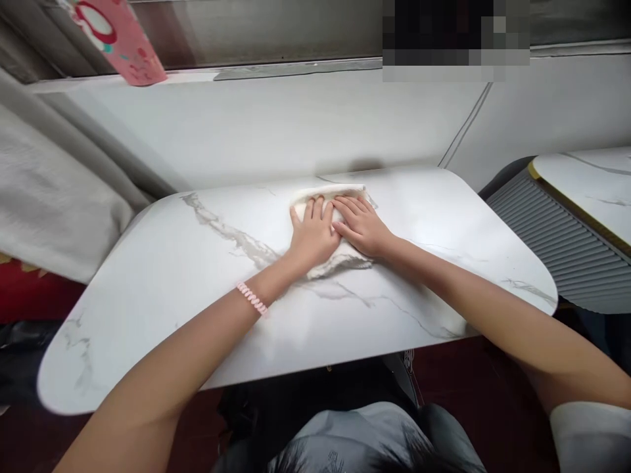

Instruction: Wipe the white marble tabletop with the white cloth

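A cream-white cloth [340, 261] lies spread and slightly rumpled on a white marble-patterned table [162, 276]. Flat on the cloth's left part rests my left hand [316, 233], its fingers stretched out and pointing toward the wall. My right hand [363, 226] presses flat on the right part, fingers extended, its thumb close to the left hand. Both palms face down, and the cloth's far edge shows beyond the fingertips. Around my left wrist is a pink coiled band [252, 299].
Behind the table stands a white wall [256, 125] with a ledge holding a pink patterned object [123, 43]. A pale curtain [49, 190] hangs at the left. Thin cables [466, 125] run down the wall. Another marble-topped piece with a ribbed grey side [566, 230] stands at the right.
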`<state>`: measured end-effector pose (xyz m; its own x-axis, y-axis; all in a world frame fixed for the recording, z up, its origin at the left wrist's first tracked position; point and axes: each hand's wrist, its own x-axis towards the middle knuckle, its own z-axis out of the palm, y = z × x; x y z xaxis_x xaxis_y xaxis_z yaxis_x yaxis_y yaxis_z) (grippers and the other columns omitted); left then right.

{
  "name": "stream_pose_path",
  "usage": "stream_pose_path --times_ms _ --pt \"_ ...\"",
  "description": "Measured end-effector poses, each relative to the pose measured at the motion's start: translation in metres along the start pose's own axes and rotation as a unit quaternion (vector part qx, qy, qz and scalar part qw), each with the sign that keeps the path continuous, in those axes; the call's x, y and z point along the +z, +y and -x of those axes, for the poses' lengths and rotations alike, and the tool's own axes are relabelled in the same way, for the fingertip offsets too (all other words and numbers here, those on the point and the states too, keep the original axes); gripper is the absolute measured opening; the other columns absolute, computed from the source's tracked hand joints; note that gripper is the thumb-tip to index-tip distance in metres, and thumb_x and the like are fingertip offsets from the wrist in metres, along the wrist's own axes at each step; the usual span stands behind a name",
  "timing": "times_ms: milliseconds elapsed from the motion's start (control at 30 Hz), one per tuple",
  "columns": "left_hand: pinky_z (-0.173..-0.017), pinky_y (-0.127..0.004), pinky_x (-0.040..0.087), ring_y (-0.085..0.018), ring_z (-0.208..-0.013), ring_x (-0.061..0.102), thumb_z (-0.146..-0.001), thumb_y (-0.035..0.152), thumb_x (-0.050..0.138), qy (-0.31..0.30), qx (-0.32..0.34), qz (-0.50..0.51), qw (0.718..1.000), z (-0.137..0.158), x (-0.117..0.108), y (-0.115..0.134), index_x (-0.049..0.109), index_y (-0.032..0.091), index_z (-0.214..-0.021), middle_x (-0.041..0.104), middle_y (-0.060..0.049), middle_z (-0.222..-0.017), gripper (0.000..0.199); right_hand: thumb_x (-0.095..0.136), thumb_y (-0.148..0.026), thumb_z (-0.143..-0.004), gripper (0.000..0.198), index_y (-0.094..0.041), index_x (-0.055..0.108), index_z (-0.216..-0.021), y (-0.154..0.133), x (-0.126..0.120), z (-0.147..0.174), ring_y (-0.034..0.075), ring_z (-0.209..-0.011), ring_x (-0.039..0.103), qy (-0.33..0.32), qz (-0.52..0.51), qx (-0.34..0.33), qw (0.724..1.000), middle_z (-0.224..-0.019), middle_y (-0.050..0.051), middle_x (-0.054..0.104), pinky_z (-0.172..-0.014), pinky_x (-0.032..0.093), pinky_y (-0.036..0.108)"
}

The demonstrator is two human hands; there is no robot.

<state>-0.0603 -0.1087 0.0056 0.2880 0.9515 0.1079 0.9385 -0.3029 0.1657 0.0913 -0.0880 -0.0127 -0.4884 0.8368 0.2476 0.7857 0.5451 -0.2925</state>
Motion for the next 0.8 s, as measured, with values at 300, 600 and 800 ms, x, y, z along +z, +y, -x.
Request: stream_pose_path --times_ms 300,600,800 --pt "-0.115 -0.061 0.017 -0.028 -0.145 0.026 -0.096 0.031 0.027 0.030 0.006 -0.024 0.999 -0.094 0.013 -0.009 0.036 0.017 -0.148 0.032 -0.012 -0.157 0.054 0.030 -0.037 -0.099 0.054 -0.010 0.041 -0.145 0.055 -0.004 -0.067 0.023 -0.142 0.032 0.017 -0.010 0.051 0.999 -0.152 0.011 0.041 -0.119 0.018 0.044" --pt "-0.116 -0.059 0.018 -0.027 -0.146 0.026 -0.098 0.032 0.027 0.024 0.020 -0.028 0.999 -0.068 0.012 0.013 0.038 0.016 -0.147 0.032 -0.012 -0.157 0.053 0.027 -0.037 -0.100 0.055 -0.007 0.042 -0.144 0.042 -0.010 -0.029 0.027 -0.142 0.032 0.024 0.003 0.074 0.997 -0.152 0.015 0.041 -0.118 0.019 0.048" --pt "-0.116 -0.064 0.014 -0.031 -0.146 0.024 -0.100 0.035 0.026 0.017 0.034 -0.013 0.999 0.004 0.013 0.062 0.035 0.012 -0.149 0.030 -0.016 -0.157 0.055 0.021 -0.046 -0.100 0.061 -0.007 0.045 -0.141 0.016 -0.029 0.059 0.029 -0.139 0.035 0.022 0.032 0.050 0.998 -0.147 0.016 0.046 -0.117 0.023 0.050"
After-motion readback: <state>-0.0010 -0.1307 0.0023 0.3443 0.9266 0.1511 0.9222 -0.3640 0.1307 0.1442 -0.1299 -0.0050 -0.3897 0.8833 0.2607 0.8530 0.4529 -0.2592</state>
